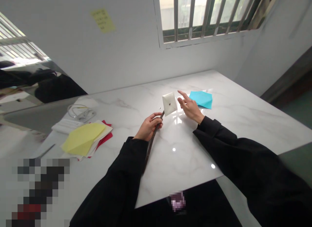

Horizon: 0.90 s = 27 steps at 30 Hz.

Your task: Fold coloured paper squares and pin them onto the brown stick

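Observation:
My left hand (149, 126) is closed round a thin dark brown stick (151, 145) near its upper end. At the stick's top sits a small white folded paper square (170, 104), with diagonal creases and a dark dot at its centre. Just right of the paper, my right hand (188, 106) is held with its fingers apart and nothing in them. A blue paper sheet (201, 99) with folds lies on the table behind my right hand.
On the white marbled table (195, 149), yellow paper (84, 139) lies over white and red sheets at the left. Near them are a coiled white cable (83, 113) and a pen (47, 150). A wall and barred window (204, 15) stand behind.

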### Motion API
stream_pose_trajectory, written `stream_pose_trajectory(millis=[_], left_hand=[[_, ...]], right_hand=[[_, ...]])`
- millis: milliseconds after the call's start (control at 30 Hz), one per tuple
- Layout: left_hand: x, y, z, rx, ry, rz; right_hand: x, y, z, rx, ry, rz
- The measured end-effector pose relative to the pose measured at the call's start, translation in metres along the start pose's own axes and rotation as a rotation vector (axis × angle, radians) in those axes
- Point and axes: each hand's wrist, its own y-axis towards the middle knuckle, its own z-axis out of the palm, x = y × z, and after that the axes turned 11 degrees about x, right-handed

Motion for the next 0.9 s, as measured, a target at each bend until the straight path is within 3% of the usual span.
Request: stream_pose_trajectory(millis=[133,400,633,900], left_hand=[[-0.0024,-0.0002,0.0009,-0.015,-0.054,-0.001],[-0.0029,-0.0001,0.0017,-0.017,-0.053,-0.006],[-0.0059,-0.0012,0.0034,-0.006,-0.068,-0.003],[-0.0059,-0.0010,0.0026,-0.002,-0.063,-0.011]], right_hand=[[-0.0044,0.0023,0.0013,0.147,-0.067,0.096],[0.0002,0.0006,-0.0002,0.034,0.006,-0.004],[-0.0044,0.0022,0.0018,0.178,-0.091,0.122],[0.0003,0.0006,-0.0001,0.008,0.005,0.002]])
